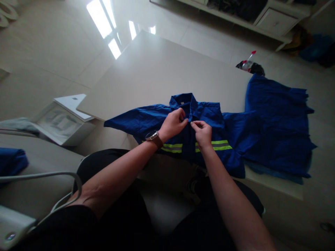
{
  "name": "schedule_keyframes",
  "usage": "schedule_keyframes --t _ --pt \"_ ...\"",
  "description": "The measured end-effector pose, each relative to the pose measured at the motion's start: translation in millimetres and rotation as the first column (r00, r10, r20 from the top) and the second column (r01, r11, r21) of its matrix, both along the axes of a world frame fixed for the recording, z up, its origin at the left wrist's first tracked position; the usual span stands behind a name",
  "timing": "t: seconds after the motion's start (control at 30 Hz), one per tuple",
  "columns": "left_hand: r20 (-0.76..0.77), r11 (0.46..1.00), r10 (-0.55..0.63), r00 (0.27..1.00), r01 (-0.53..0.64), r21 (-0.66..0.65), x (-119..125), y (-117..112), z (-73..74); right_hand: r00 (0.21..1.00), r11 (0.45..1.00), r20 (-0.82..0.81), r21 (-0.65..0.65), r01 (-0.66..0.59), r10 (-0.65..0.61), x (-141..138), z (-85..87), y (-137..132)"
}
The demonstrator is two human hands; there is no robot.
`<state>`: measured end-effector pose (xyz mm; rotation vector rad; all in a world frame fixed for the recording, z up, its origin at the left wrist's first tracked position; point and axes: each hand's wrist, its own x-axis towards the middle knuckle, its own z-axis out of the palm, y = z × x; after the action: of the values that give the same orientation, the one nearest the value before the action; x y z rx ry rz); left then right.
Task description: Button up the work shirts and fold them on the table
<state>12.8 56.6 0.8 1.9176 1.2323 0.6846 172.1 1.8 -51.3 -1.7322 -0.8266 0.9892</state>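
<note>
Left sleeve: you have thin-looking, light cloth here, likely soft and quick to crease; it lies along the near edge of the table [167, 66].
Left hand [174, 122]: your fingers are curled, thumb and forefinger closed on the front edge of the blue jacket [187, 137], above the table's near edge.
Collar [195, 103]: it stands up on the tabletop and is probably the stiffest part; this and the front edges should give you the surest hold.
Right hand [204, 134]: your thumb and forefinger are pinched together on the front edge just beside the left; you cannot tell whether a button sits between.
Reflective band [221, 145]: likely a little stiffer than the cloth, near the table's edge on your side.
Tabletop: pale and smooth, so cloth may slide under you.
Blue cloth [281, 129]: spread over the table's right end.
White box [62, 120]: left of the table.
Tiled floor [52, 52]: glossy, window glare beyond the table.
Cabinet [277, 22]: past the table's far side.
Bottle [248, 64]: just past its far right edge.
</note>
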Motion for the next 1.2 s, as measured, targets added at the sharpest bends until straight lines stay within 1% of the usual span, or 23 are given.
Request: schedule_keyframes --t 0.07,0.13,0.17,0.23,0.3,0.33,0.37,0.43,0.5,0.57,0.63,0.67,0.73,0.8,0.87,0.9,0.93,0.97,1.03,1.07,1.1,1.13,1.2 --pt "-0.190 0.995 0.104 0.976 -0.103 0.015 -23 21 9.4 0.986 0.996 0.141 -0.005 -0.089 0.088 1 2.4 -4" --pt "-0.461 0.978 0.180 0.869 -0.207 -0.006 -53 40 16.3 0.958 0.987 0.239 -0.015 -0.158 0.157 3 5.1 -8" --pt "-0.581 0.965 0.168 0.796 -0.253 -0.067 -69 48 17.6 0.946 0.984 0.273 -0.013 -0.175 0.172 6 6.7 -9" --pt "-0.714 0.932 0.058 0.698 -0.293 -0.211 -98 58 14.7 0.917 0.984 0.367 0.020 -0.177 0.157 20 10.8 -5" --pt "-0.746 0.952 -0.005 0.666 -0.225 -0.207 -121 61 5.4 0.836 0.981 0.536 0.061 -0.182 0.122 45 15.8 5" --pt "-0.754 0.970 -0.008 0.657 -0.177 -0.164 -130 62 -0.7 0.761 0.978 0.638 0.057 -0.200 0.118 61 18.0 12" --pt "-0.761 0.983 -0.007 0.649 -0.135 -0.124 -138 62 -7.0 0.680 0.977 0.721 0.023 -0.213 0.131 78 19.9 20" --pt "-0.765 0.996 -0.021 0.644 -0.055 -0.074 -150 64 -17.9 0.565 0.976 0.798 -0.139 -0.166 0.210 108 21.5 33" --pt "-0.733 0.997 -0.052 0.678 -0.008 -0.078 -160 71 -23.9 0.514 0.933 0.788 -0.351 -0.077 0.339 129 20.9 44" --pt "-0.696 0.996 -0.044 0.717 -0.019 -0.083 -168 85 -22.7 0.488 0.856 0.732 -0.514 -0.063 0.475 139 20.9 55" --pt "-0.699 0.998 -0.001 0.715 -0.047 -0.049 -174 110 -13.7 0.458 0.802 0.685 -0.586 -0.118 0.567 145 24.5 69" --pt "-0.714 0.999 0.023 0.700 -0.046 -0.013 -175 127 -6.8 0.444 0.791 0.676 -0.594 -0.145 0.588 147 28.0 78" --pt "-0.737 0.996 0.084 0.671 -0.031 0.085 -171 168 9.5 0.426 0.797 0.689 -0.585 -0.149 0.586 155 37.5 103" --pt "-0.722 0.976 0.183 0.667 -0.034 0.216 -157 213 23.8 0.413 0.819 0.726 -0.566 -0.097 0.550 164 47.7 134" --pt "-0.687 0.941 0.272 0.674 -0.036 0.337 -134 252 29.2 0.408 0.830 0.750 -0.557 -0.037 0.521 173 55.2 169" --pt "-0.673 0.929 0.294 0.678 -0.037 0.368 -120 268 27.0 0.415 0.824 0.745 -0.567 -0.019 0.522 176 57.3 187" --pt "-0.670 0.928 0.293 0.682 -0.035 0.370 -105 280 21.4 0.429 0.812 0.730 -0.584 -0.013 0.532 178 58.4 204" --pt "-0.669 0.941 0.241 0.703 -0.002 0.337 -90 288 12.6 0.449 0.801 0.711 -0.599 -0.018 0.541 180 58.5 221" --pt "-0.680 0.954 0.019 0.733 0.191 0.232 -62 295 -11.8 0.493 0.805 0.692 -0.592 -0.031 0.527 178 56.1 252" --pt "-0.674 0.940 -0.081 0.734 0.281 0.193 -51 295 -25.5 0.516 0.821 0.694 -0.570 -0.034 0.503 176 53.7 267" --pt "-0.660 0.930 -0.137 0.738 0.326 0.172 -41 294 -38.8 0.541 0.838 0.694 -0.545 -0.037 0.475 172 50.6 281" --pt "-0.643 0.926 -0.156 0.750 0.337 0.169 -34 293 -50.9 0.571 0.849 0.683 -0.526 -0.048 0.455 167 46.9 295" --pt "-0.609 0.929 -0.131 0.782 0.312 0.201 -25 291 -69.2 0.640 0.846 0.615 -0.522 -0.106 0.460 153 38.4 318"
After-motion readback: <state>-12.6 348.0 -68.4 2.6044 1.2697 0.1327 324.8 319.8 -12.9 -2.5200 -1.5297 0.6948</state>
